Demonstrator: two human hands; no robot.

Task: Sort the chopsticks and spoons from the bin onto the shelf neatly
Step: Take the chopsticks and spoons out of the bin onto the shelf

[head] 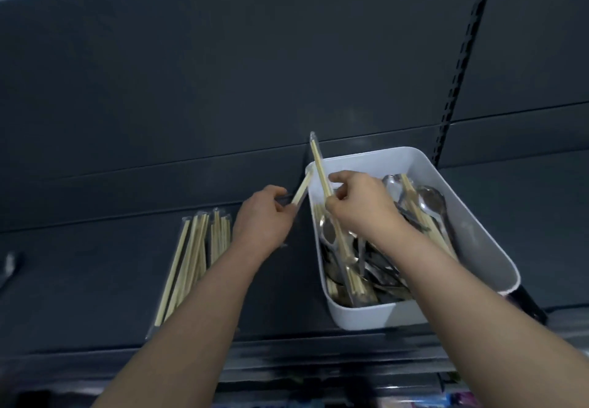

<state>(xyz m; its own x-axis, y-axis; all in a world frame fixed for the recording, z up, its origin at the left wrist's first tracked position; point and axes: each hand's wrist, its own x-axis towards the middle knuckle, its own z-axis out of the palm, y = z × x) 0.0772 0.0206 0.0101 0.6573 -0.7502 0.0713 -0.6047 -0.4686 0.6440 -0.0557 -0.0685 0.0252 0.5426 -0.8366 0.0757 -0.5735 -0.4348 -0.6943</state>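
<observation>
A white bin (478, 242) stands on the dark shelf (95, 248) at the right, filled with metal spoons (430, 200) and wrapped wooden chopsticks (427, 216). My right hand (360, 203) pinches one wrapped chopstick pair (318, 165) above the bin's left side, its top pointing up. My left hand (264, 219) holds another wrapped pair (301, 191) just left of the bin. A pile of sorted chopsticks (194, 258) lies on the shelf to the left.
The shelf's dark back panel (223, 73) rises behind everything, with a slotted upright (459, 66) at the right. A spoon-like item (9, 264) lies blurred at the far left edge. Colourful packaging (446, 401) shows below the shelf front.
</observation>
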